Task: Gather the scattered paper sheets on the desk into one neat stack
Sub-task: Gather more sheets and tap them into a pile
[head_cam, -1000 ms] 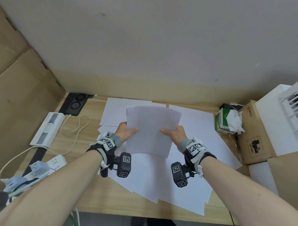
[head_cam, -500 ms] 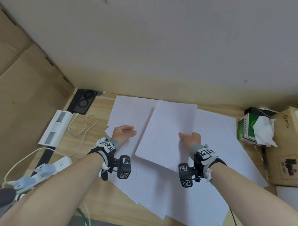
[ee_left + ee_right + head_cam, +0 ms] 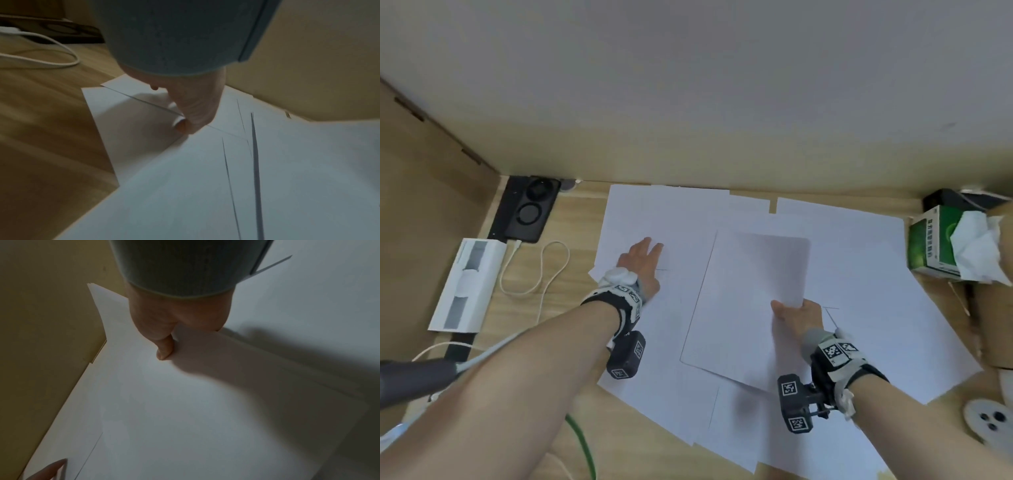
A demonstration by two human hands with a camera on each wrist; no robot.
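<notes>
Right hand [image 3: 796, 317] pinches the near-right edge of the gathered stack [image 3: 750, 301], long axis pointing away over loose sheets [image 3: 859, 260] on the worktop [image 3: 571, 219]; left hand [image 3: 642, 265], nearer the left-lying sheets, presses flat with spread fingers

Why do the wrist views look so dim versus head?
Head view: evenly lit, wide-angle bend at the edges. Left wrist: dark, desk smeared by blur. Right wrist: dim, the right hand casts a broad shadow across the held sheets.
</notes>
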